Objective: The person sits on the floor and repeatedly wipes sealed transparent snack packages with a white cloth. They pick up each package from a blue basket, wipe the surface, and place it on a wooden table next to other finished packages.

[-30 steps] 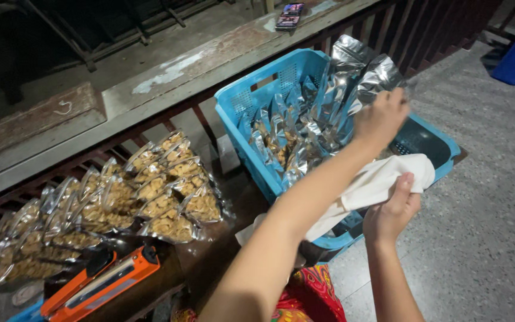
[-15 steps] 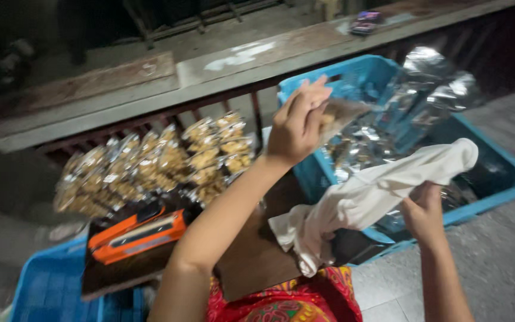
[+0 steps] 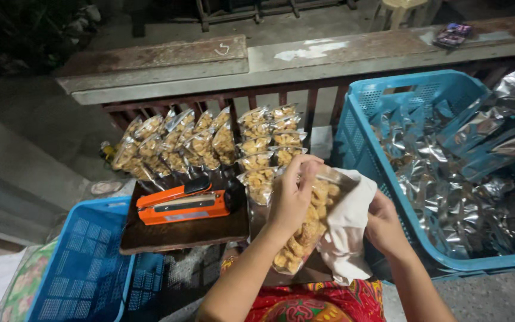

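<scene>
Snack pouch [image 3: 305,229] stays pinched at twelve o'clock in our left hand [image 3: 290,200]; our right hand [image 3: 382,223], clutching the white cloth [image 3: 347,232], should wipe downward gently.

Lower end of snack pouch [image 3: 305,229] partly hidden behind left hand [image 3: 290,200] and white cloth [image 3: 347,232], right hand [image 3: 382,226] fingers hidden by cloth, blue crate [image 3: 359,131] cut off at right edge, dark small object on ledge [image 3: 453,34] too small to tell.
</scene>
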